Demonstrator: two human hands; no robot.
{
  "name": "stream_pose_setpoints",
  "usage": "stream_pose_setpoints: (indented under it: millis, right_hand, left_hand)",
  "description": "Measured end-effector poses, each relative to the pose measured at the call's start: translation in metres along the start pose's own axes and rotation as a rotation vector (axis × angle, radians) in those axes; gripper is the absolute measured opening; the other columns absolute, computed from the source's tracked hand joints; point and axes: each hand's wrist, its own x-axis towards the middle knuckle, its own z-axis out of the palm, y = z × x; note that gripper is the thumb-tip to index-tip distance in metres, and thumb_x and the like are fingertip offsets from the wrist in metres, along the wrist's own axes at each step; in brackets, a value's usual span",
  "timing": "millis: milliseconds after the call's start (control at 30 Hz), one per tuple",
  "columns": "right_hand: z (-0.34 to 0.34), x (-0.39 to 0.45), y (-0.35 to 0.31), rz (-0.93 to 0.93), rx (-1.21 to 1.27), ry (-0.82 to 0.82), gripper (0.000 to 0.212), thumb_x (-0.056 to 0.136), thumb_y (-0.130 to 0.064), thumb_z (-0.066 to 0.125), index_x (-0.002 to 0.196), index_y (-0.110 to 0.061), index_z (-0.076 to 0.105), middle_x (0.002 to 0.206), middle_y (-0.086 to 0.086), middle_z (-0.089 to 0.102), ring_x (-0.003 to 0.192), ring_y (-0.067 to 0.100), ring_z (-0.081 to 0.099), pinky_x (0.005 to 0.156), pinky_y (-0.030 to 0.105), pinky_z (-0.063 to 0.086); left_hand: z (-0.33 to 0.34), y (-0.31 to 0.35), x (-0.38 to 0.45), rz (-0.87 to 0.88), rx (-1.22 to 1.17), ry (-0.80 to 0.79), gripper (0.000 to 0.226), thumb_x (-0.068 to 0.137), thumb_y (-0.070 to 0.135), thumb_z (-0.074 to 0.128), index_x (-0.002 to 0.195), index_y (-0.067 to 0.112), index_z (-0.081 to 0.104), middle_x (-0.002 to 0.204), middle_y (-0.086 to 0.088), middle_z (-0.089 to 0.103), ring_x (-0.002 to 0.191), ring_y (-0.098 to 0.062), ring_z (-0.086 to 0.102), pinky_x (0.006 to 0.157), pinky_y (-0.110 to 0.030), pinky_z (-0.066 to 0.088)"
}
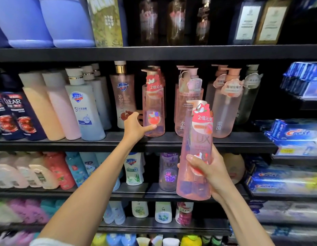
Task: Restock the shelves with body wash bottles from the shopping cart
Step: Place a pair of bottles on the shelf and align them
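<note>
While facing the shelving, noting per item:

right hand: gripping (210,170) the lower half of a pink LUX pump bottle (196,153), fingers wrapping round the front, thumb side hidden behind; keeping it upright, slightly tilted, in the air in front of the shelves, not touching any shelf.

left hand: reaching (136,127) to a matching pink pump bottle on the middle shelf (153,103); thumb and fingers spreading wide, curving round the bottle's lower left side, thumb lying across the front near the base; touching it, not fully closing round it.

shelf bottle: standing upright on the middle shelf (225,142), near the front edge, between a Safeguard bottle with gold collar (123,96) on its left and pale pink pump bottles (188,100) on its right.

held bottle vs shelf bottle: carrying the same red neck tag; sitting well apart, held one lower and to the right.

middle shelf, left: holding a white-blue Safeguard bottle (85,110), peach and pink bottles leaning (45,105), dark CLEAR bottles (15,116) at far left.

upper shelf: showing purple tubs (47,20) and dark bottles, blurred.

lower shelf: showing a purple LUX bottle (167,172) and a green-white Safeguard bottle (134,168) behind the forearms.

right side: stacking Crest toothpaste boxes (296,133) on a separate rack.

shopping cart: not showing in view.
</note>
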Motion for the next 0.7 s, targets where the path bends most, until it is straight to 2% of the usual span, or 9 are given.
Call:
stream_pose_setpoints:
  millis: [67,133,200,267,367,467,533,600,700]
  right_hand:
    - [0.0,-0.001,0.001,0.007,0.005,0.005,0.059,0.059,-0.03,0.084,0.114,-0.03,0.063,0.102,0.008,0.072,0.094,0.035,0.069,0.075,0.043,0.058]
    - [-0.001,-0.001,0.001,0.01,0.014,0.018,0.06,0.059,-0.03,0.084,0.115,-0.029,0.062,0.101,0.009,0.071,0.094,0.036,0.069,0.074,0.043,0.058]
    - [-0.002,-0.002,0.001,0.016,0.014,0.024,0.063,0.059,-0.029,0.084,0.117,-0.027,0.061,0.102,0.009,0.071,0.094,0.036,0.069,0.074,0.044,0.058]
    - [-0.004,-0.003,0.002,0.018,0.011,0.023,0.064,0.06,-0.029,0.084,0.119,-0.026,0.06,0.103,0.01,0.07,0.095,0.036,0.068,0.075,0.044,0.058]
    - [-0.005,-0.004,0.003,0.017,-0.001,0.042,0.065,0.058,-0.029,0.083,0.119,-0.025,0.06,0.101,0.005,0.071,0.092,0.028,0.069,0.072,0.037,0.057]
    - [-0.004,-0.004,0.003,0.022,0.001,0.041,0.065,0.057,-0.03,0.083,0.118,-0.026,0.06,0.1,0.003,0.072,0.091,0.024,0.07,0.071,0.033,0.056]
    - [-0.003,-0.003,0.003,0.028,0.015,0.04,0.064,0.058,-0.029,0.083,0.118,-0.026,0.06,0.102,0.007,0.071,0.093,0.03,0.069,0.073,0.039,0.058]
    - [-0.001,-0.003,0.004,0.032,0.026,0.042,0.064,0.058,-0.028,0.083,0.118,-0.026,0.06,0.103,0.009,0.071,0.095,0.035,0.068,0.077,0.045,0.058]
    - [0.003,-0.003,0.003,0.039,0.031,0.048,0.064,0.058,-0.027,0.083,0.117,-0.024,0.06,0.102,0.011,0.07,0.096,0.04,0.067,0.076,0.046,0.058]
  left_hand:
    - [0.002,0.004,0.003,-0.027,-0.004,0.003,0.065,0.067,0.032,0.086,0.116,-0.003,0.06,0.112,-0.015,0.066,0.101,-0.023,0.059,0.072,-0.025,0.041]
    - [0.005,0.009,0.005,-0.063,-0.019,0.02,0.063,0.068,0.029,0.085,0.112,-0.009,0.061,0.107,-0.024,0.065,0.105,-0.034,0.059,0.073,-0.031,0.042]
    - [0.009,0.011,0.01,-0.118,-0.047,0.018,0.045,0.068,0.026,0.085,0.083,-0.009,0.061,0.079,-0.016,0.063,0.086,-0.028,0.06,0.058,-0.027,0.041]
    - [0.011,0.011,0.014,-0.164,-0.044,0.005,0.045,0.068,0.026,0.085,0.063,0.002,0.048,0.06,0.0,0.044,0.069,-0.017,0.048,0.041,-0.021,0.036]
    - [0.015,0.011,0.019,-0.156,-0.067,-0.012,0.052,0.068,0.023,0.086,0.089,-0.018,0.061,0.06,0.001,0.047,0.052,-0.005,0.033,0.041,-0.011,0.035]
    - [0.018,0.008,0.02,-0.129,-0.095,0.017,0.057,0.068,0.019,0.086,0.1,-0.021,0.061,0.067,0.001,0.057,0.057,0.005,0.031,0.046,-0.017,0.04]
    - [0.018,0.007,0.022,-0.176,-0.088,0.0,0.052,0.068,0.021,0.086,0.098,-0.015,0.063,0.07,0.002,0.057,0.065,0.0,0.038,0.055,-0.023,0.042]
    - [0.018,0.007,0.022,-0.223,-0.078,-0.021,0.053,0.069,0.025,0.085,0.098,-0.012,0.062,0.068,0.0,0.056,0.062,-0.007,0.043,0.051,-0.026,0.043]
    - [0.018,0.01,0.02,-0.18,-0.122,-0.006,0.056,0.07,0.021,0.084,0.109,-0.012,0.061,0.092,-0.019,0.068,0.08,-0.018,0.061,0.065,-0.031,0.042]
